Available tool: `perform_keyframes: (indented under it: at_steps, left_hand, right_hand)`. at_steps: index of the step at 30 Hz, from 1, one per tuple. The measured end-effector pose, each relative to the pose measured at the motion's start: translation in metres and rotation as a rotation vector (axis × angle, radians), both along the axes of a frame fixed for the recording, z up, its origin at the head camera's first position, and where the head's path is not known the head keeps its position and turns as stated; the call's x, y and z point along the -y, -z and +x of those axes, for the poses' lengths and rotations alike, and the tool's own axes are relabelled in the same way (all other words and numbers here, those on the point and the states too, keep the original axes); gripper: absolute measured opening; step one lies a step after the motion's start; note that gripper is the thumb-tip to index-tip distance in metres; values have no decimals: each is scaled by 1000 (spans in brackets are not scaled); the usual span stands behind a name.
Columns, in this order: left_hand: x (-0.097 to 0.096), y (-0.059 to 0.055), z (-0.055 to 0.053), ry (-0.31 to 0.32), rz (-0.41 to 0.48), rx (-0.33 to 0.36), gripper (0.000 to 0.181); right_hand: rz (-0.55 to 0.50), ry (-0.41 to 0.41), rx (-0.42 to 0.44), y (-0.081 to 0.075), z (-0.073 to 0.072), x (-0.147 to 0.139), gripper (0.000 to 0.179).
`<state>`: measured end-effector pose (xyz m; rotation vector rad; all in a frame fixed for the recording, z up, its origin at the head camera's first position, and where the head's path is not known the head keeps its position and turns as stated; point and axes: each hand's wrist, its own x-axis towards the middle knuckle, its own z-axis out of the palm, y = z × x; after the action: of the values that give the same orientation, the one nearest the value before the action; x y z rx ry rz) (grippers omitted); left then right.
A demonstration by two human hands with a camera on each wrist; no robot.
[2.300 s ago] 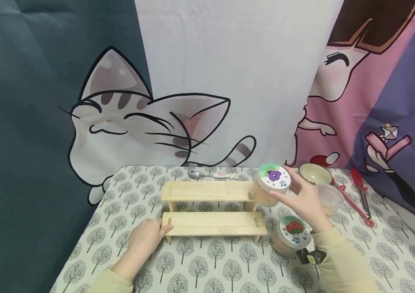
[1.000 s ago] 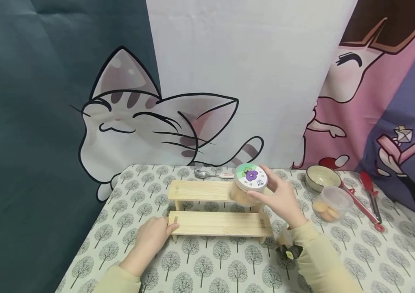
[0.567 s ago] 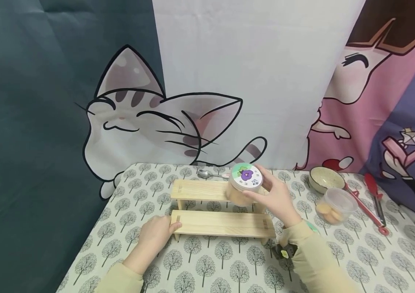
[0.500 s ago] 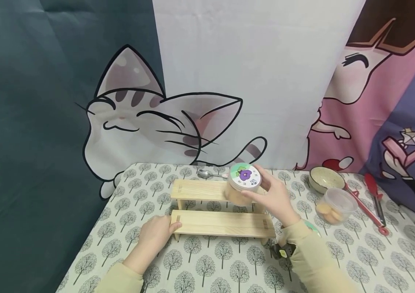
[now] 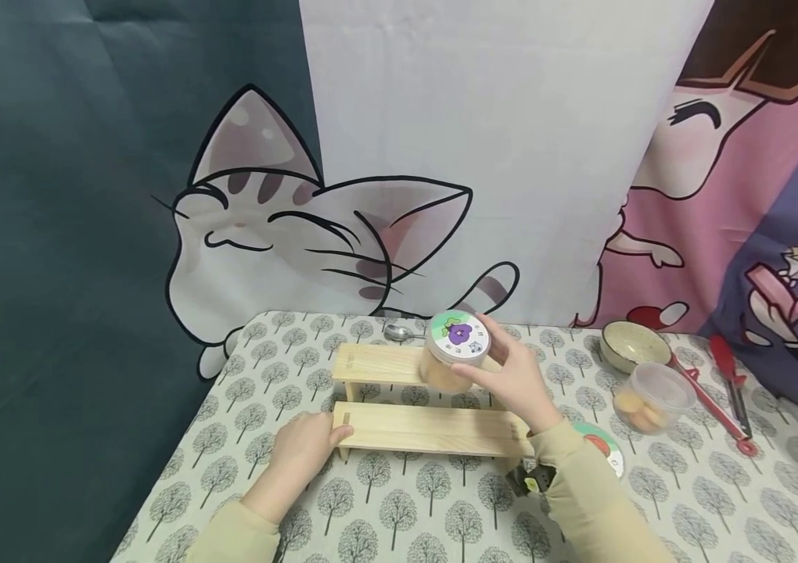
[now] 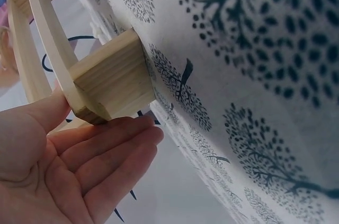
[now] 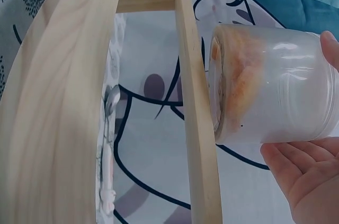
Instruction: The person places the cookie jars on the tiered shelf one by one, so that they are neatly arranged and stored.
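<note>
Right hand (image 5: 515,383): grips the flower-lid jar (image 5: 455,352), fingers spread to its width, thumb near, fingertips far.
Flower-lid jar: over the right half of the upper shelf (image 5: 378,364); whether its base touches the wood cannot be told.
Left hand (image 5: 302,447): thumb on top of the lower shelf (image 5: 434,430), fingers against its left end, lightly pinching the 2-tier wooden rack (image 5: 351,391).
Slip risk: smooth plastic could slide if the right hand loosens too early.
Tipping risk: a base landing partly off the narrow board could topple the jar; a knock could shift the rack if the left hand's light hold gives.
Sleeve risk: the right sleeve (image 5: 585,485) overlaps the red-fruit lid (image 5: 599,447) and might bump it.
Hard to see: whatever lies under that lid; the spoon (image 5: 397,333)'s handle, behind the jar in the head view; tiny lid lettering.
Cut off: the near edge of the counter (image 5: 406,512).
</note>
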<state>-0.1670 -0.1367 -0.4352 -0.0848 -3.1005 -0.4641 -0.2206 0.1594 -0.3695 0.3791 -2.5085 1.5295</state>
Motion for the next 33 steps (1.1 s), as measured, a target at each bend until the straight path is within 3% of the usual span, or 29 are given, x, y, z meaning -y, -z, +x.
perform_keyframes:
  at_steps: [9,16,33]
  left_hand:
    - [-2,2,0,2,-12,-8,40]
    - [-2,2,0,9,-21,-23,42]
    - [0,2,-1,5,-21,-22,41]
  right_hand:
    - [-20,-14,26,4,-1,10,96]
    - [-70,-47,-1,9,-6,20,94]
    - [-84,-76,-31,10,-18,42,94]
